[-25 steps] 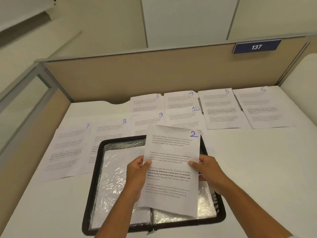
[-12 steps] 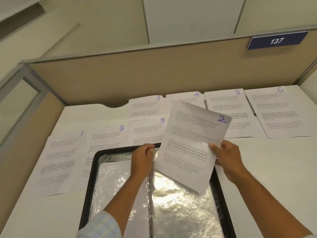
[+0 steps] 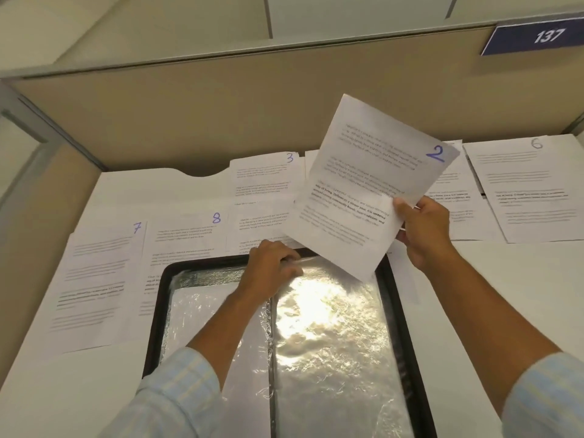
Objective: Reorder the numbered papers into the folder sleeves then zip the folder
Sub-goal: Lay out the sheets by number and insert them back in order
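Since half a second ago, paper 2 [image 3: 369,191] has swung up and to the right, and our left hand [image 3: 275,267] has come off it and dropped to the top of the folder [image 3: 157,314].

At the far left, paper 7 [image 3: 94,286] and paper 8 [image 3: 186,245] lie flat on the white desk [image 3: 63,399], with the folder's black rim overlapping the lower part of paper 8. The folder lies open and flat in front of us. Its left sleeve [image 3: 202,311] holds a white sheet whose number we cannot read. Our left hand sits at the top middle of the folder, fingers curled and pinching the upper edge of the right sleeve [image 3: 328,349], which glares under the light. Paper 3 [image 3: 262,178] lies flat beyond that hand.

We hold paper 2 in the air, tilted, its lowest corner over the right sleeve's top. Only our right hand [image 3: 426,232] grips it, at the right edge, thumb on the printed face and fingers behind. Farther right, paper 6 [image 3: 531,191] rests on the desk, and a blue sign [image 3: 537,36] reading 137 sits on the partition [image 3: 189,115].
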Demonstrator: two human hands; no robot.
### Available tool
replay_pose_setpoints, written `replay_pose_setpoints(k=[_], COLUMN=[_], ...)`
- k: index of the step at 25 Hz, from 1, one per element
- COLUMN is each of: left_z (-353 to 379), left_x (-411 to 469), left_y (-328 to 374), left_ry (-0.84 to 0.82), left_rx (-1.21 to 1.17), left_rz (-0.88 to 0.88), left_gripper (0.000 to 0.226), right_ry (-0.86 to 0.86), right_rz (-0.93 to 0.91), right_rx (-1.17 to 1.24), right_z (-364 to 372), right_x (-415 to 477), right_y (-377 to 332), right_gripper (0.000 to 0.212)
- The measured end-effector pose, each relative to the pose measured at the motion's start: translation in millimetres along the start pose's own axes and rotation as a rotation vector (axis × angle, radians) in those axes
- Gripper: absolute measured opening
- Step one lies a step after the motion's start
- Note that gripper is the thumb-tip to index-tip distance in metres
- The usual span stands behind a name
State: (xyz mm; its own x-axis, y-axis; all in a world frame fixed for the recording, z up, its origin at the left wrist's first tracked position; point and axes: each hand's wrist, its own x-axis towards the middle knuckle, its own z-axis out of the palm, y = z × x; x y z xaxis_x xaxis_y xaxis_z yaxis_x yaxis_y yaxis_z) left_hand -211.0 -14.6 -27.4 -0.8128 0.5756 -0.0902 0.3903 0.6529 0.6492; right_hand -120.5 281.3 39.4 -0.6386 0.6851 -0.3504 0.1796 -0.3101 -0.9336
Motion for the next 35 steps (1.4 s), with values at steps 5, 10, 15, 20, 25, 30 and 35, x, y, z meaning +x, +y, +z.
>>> replay_pose_setpoints(k=[5,10,15,20,25,30,35], left_z=[0.3,5.0,6.6,6.2,6.3,8.8,9.9], left_x=[-3.8,-18.2,-31.6,-32.7,-29.2,-32.9,-34.8], left_y=[3.1,-4.4,4.4,5.2,13.3,18.7,21.6], left_ry=[0.047,0.163,0.18,0.077,0.078,0.009,0.008], left_rx=[0.047,0.1,0.054,0.011,0.074,0.036,0.025], left_rz=[0.046,0.139,0.145,0.097,0.172,0.08,0.065], left_gripper=[0.006,0.011,0.006,0.012,0.005,0.012,0.007], right_ry=[0.036,0.104,0.116,0.087,0.018,-0.036,-0.09], right_rz=[-0.01,-0.057,-0.098,-0.144,-0.197,-0.243,-0.275], right_rx=[0.087,0.125,0.166,0.109,0.039,-0.045,-0.156], right_z=[19.5,25.2,32.9,51.6,69.7,77.2,70.7], right_x=[6.1,7.5,8.8,7.6,3.1,-2.4,-1.5], right_y=[-1.3,-0.8,-3.7,-2.5,0.7,6.0,15.6], right_gripper=[0.017,0.022,0.019,0.014,0.015,0.012,0.023])
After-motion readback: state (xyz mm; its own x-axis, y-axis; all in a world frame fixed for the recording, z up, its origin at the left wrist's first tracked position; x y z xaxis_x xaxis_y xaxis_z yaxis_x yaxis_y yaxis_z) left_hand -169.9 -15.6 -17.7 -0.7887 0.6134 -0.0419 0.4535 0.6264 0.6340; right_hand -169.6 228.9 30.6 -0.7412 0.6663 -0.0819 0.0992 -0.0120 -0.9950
